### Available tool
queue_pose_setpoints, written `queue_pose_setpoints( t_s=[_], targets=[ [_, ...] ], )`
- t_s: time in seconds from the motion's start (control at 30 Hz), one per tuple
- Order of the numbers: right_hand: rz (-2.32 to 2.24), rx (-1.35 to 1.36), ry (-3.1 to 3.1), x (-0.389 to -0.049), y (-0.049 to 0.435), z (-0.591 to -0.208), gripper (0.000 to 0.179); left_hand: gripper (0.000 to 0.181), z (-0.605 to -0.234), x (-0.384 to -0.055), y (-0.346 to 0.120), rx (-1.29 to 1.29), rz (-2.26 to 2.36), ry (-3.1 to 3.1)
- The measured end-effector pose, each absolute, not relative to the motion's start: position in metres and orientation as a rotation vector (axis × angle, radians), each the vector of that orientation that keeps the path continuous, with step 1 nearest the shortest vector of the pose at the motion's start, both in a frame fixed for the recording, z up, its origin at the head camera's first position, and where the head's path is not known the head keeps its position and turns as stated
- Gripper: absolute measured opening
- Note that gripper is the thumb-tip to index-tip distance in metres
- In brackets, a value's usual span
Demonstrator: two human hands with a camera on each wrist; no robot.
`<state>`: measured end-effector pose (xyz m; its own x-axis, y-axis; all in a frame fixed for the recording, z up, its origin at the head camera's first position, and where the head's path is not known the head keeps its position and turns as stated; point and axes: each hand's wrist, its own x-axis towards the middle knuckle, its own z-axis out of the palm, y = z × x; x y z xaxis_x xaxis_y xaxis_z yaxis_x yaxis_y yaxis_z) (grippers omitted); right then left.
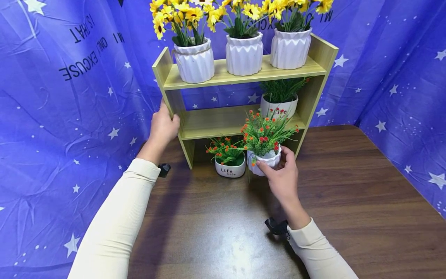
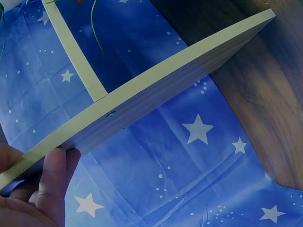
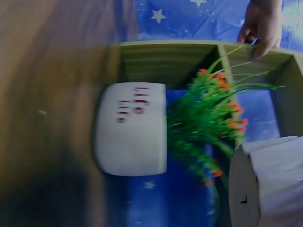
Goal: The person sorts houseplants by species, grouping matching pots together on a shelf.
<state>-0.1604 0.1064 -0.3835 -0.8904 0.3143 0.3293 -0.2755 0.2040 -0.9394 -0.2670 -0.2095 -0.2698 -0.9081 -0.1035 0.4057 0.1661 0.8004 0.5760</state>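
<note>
My left hand (image 1: 163, 124) grips the left side panel of a light wooden shelf (image 1: 219, 122); in the left wrist view its fingers (image 2: 52, 179) and thumb lie on either side of the board (image 2: 156, 75). In my right hand (image 1: 283, 178) is a ridged white flower pot (image 1: 259, 166) with green leaves and small red flowers, held by its side in front of the shelf. The right wrist view shows this pot's base and side (image 3: 279, 179). Just left of it, a white "Life" pot (image 1: 230, 169) with orange-red flowers sits at the shelf's bottom level.
Three white pots of yellow flowers, one in the middle (image 1: 244, 56), line the top shelf. Another "Life" pot (image 1: 278, 104) occupies the middle shelf's right end. The brown wooden table (image 1: 348, 186) extends forward and right. Blue star-printed cloth (image 1: 87, 116) hangs behind and at both sides.
</note>
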Motion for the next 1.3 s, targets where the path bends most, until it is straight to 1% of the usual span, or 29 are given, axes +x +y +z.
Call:
queue_pose_setpoints(
  t_s=[0.2, 0.4, 0.53, 0.87, 1.1, 1.3],
  targets=[
    [1.748, 0.124, -1.954, -0.173, 0.101, -0.356, 0.073, 0.057, -0.27, -0.267, -0.21, -0.045, -0.863, -2.563],
    [1.702, 0.122, -2.002, -0.2, 0.094, -0.337, 0.074, 0.058, -0.269, -0.267, -0.209, -0.04, -0.878, -2.578],
    [1.661, 0.116, -2.078, -0.221, 0.088, -0.333, 0.078, 0.058, -0.269, -0.267, -0.209, -0.032, -0.883, -2.584],
    [1.65, 0.113, -2.193, -0.259, 0.078, -0.319, 0.072, 0.056, -0.267, -0.268, -0.209, -0.026, -0.885, -2.587],
    [1.512, 0.178, -2.34, -0.282, 0.076, -0.311, 0.082, 0.055, -0.269, -0.267, -0.21, -0.043, -0.879, -2.588],
    [1.402, 0.184, -2.44, -0.298, 0.073, -0.306, 0.084, 0.057, -0.271, -0.267, -0.211, -0.048, -0.867, -2.589]
  ],
)
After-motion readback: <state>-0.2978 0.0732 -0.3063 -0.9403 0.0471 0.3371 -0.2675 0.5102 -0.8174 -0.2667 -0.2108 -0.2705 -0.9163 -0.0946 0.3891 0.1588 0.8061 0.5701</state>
